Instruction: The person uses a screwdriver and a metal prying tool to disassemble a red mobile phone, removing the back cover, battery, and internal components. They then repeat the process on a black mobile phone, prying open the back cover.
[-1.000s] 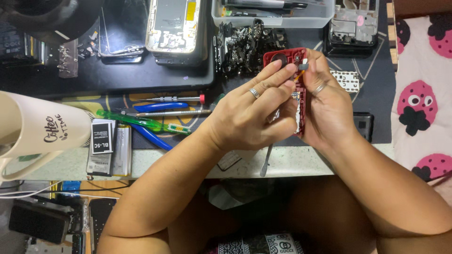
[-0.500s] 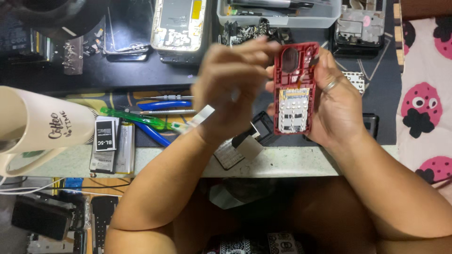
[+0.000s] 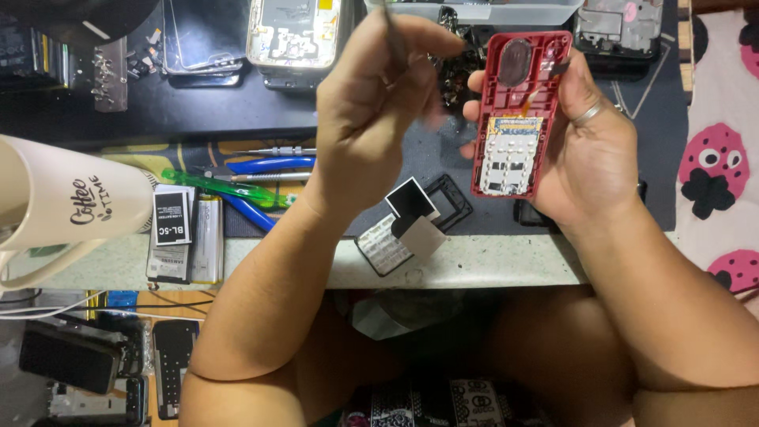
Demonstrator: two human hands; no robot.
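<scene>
At the far left of the worktop (image 3: 490, 269) stands a cream mug (image 3: 55, 202), lying over the pale front edge. Just right of it you have two flat phone batteries (image 3: 183, 237) side by side, one black-labelled, one silver. Beyond them lie a green-handled tool (image 3: 217, 187), a blue-handled tool (image 3: 273, 164) and a slim metal screwdriver (image 3: 273, 150), all close together on the dark mat. Further back rests an opened phone body (image 3: 292, 32) with its inner frame showing.

Your left hand (image 3: 371, 111) is raised above the mat, fingers (image 3: 411, 43) pressed together, pinching a thin dark tool (image 3: 393, 35) whose tip points up; the tool is blurred and its kind cannot be told. Below that wrist, at the worktop's front edge, lie a pale keypad sheet (image 3: 379, 247), a small black-and-white screen part (image 3: 413, 201) and a black frame (image 3: 452, 199), touching or overlapping one another.

Your right hand (image 3: 589, 154) holds the red phone housing (image 3: 518, 111) upright, inner side toward you, fingers curled around its right edge and thumb on the left edge. A ring sits on one finger. The housing is off the worktop, apart from the left hand's tool.

At the far right hangs a cloth (image 3: 715, 158) with pink and black figures.
</scene>
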